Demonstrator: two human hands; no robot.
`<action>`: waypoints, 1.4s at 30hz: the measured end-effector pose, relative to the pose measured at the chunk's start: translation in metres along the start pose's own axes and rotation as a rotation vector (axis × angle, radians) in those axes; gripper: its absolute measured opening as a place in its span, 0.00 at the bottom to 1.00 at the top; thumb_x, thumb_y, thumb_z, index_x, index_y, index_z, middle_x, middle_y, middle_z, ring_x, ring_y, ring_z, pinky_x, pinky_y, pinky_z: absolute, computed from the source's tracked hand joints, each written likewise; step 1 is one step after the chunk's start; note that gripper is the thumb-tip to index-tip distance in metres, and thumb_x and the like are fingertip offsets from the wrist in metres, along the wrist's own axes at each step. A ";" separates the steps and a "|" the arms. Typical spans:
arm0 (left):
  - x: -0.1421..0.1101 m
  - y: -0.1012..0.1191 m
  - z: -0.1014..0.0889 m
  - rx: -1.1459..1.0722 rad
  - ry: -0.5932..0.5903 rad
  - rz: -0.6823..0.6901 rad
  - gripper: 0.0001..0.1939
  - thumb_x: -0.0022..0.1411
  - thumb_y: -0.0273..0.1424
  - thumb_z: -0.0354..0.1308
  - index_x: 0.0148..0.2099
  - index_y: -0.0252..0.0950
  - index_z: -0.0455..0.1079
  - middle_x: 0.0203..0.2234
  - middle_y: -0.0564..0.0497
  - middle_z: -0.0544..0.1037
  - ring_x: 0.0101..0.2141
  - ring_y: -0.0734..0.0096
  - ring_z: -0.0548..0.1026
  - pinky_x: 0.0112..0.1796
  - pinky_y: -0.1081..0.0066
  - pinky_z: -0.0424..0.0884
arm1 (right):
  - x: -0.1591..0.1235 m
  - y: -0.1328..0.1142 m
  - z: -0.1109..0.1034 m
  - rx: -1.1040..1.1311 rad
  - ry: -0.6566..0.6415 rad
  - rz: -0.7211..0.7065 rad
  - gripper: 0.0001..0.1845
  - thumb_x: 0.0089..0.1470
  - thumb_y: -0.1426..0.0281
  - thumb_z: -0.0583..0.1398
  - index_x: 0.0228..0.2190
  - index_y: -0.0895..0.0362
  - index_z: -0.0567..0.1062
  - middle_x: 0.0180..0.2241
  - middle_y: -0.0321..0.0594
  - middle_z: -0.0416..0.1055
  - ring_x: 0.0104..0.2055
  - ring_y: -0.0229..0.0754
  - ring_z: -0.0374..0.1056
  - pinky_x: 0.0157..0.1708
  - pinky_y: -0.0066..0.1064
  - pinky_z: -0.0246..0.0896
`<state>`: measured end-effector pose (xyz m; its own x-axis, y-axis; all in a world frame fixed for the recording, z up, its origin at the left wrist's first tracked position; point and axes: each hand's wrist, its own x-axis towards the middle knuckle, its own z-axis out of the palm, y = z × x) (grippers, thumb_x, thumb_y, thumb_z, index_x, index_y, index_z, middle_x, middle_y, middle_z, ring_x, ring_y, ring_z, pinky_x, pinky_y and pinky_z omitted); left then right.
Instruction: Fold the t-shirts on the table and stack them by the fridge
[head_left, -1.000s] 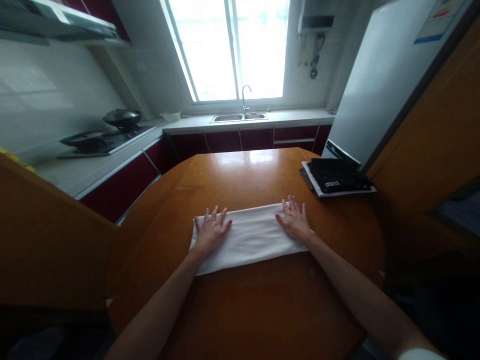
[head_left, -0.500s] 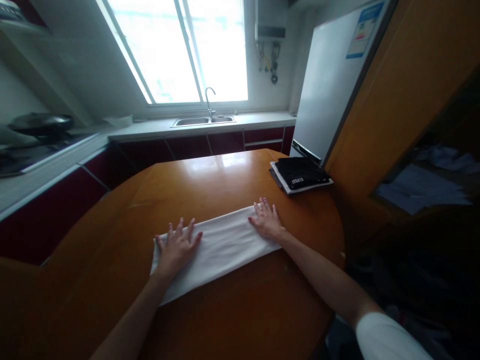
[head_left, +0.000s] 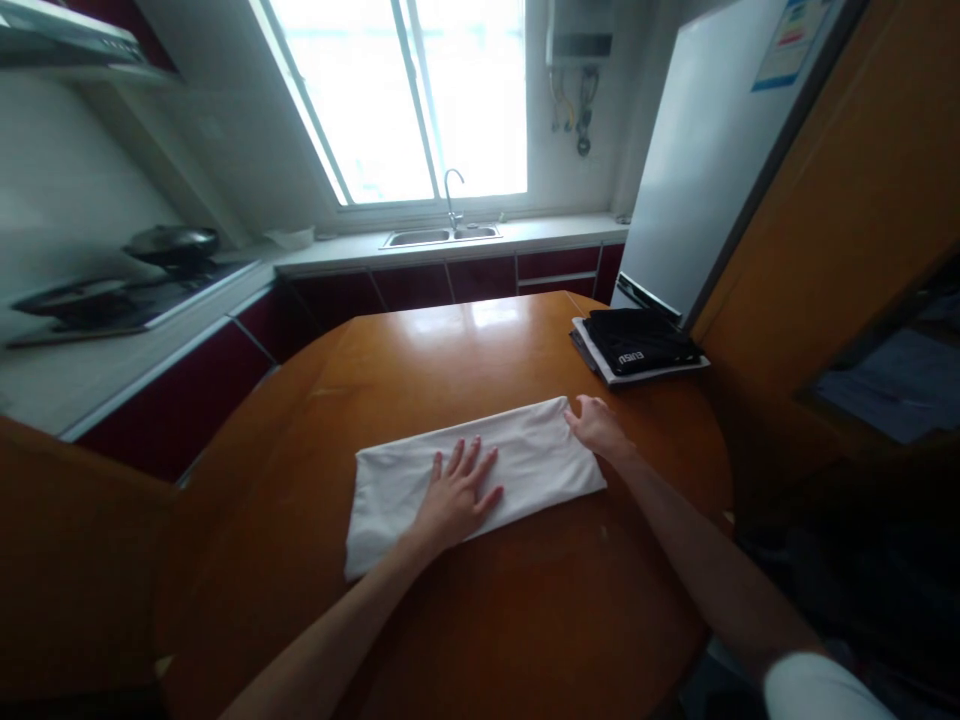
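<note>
A white folded cloth (head_left: 525, 445), probably a garment, lies as a long strip on the wooden table, slanting up to the right. My left hand (head_left: 454, 500) rests flat on its middle, fingers spread and pressing on the fabric. At the strip's right end, my right hand (head_left: 595, 425) has its fingers curled and closed on the edge near the far corner. The fingertips there are partly hidden. Small wrinkles run across the cloth.
A stack of folded clothes (head_left: 641, 345), black on top, sits at the table's (head_left: 420, 370) far right. Behind stand a counter with a sink (head_left: 420, 238), a stove with pans (head_left: 176, 245) at left, and a white fridge (head_left: 690, 170) at right.
My left hand has slid from the cloth's left end to its middle. My right hand has moved from lying flat to curling at the right edge. The view has shifted left.
</note>
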<state>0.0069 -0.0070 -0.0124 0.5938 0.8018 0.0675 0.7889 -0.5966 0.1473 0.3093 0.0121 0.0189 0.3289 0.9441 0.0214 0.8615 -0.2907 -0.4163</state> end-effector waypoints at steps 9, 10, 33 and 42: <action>-0.004 0.001 -0.004 -0.030 -0.022 -0.005 0.33 0.72 0.50 0.46 0.74 0.46 0.53 0.73 0.45 0.47 0.71 0.44 0.43 0.65 0.38 0.40 | 0.009 0.022 0.001 0.299 -0.158 0.041 0.13 0.47 0.65 0.69 0.31 0.61 0.78 0.29 0.45 0.77 0.29 0.42 0.72 0.23 0.26 0.57; -0.004 0.001 -0.005 -0.033 -0.024 -0.005 0.33 0.72 0.50 0.46 0.74 0.46 0.53 0.73 0.45 0.47 0.71 0.44 0.43 0.65 0.38 0.40 | 0.009 0.023 0.000 0.342 -0.182 0.064 0.12 0.47 0.65 0.69 0.29 0.61 0.78 0.26 0.42 0.75 0.26 0.40 0.69 0.21 0.26 0.54; -0.001 0.015 -0.019 -0.662 0.275 0.104 0.26 0.74 0.39 0.50 0.70 0.42 0.58 0.66 0.41 0.65 0.62 0.56 0.67 0.61 0.52 0.65 | -0.026 -0.034 -0.016 0.987 -0.372 -0.253 0.20 0.43 0.62 0.68 0.37 0.58 0.73 0.30 0.39 0.77 0.31 0.41 0.72 0.29 0.29 0.65; 0.004 0.008 -0.012 -0.995 0.414 -0.152 0.25 0.73 0.41 0.51 0.67 0.39 0.65 0.55 0.45 0.76 0.51 0.61 0.75 0.55 0.60 0.71 | -0.086 -0.088 0.030 1.087 -0.535 -0.590 0.19 0.59 0.60 0.61 0.48 0.56 0.76 0.47 0.46 0.79 0.49 0.47 0.76 0.48 0.39 0.71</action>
<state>0.0138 -0.0079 0.0012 0.2546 0.9255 0.2806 0.2572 -0.3445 0.9029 0.1935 -0.0392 0.0267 -0.3868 0.9013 0.1950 -0.0017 0.2107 -0.9775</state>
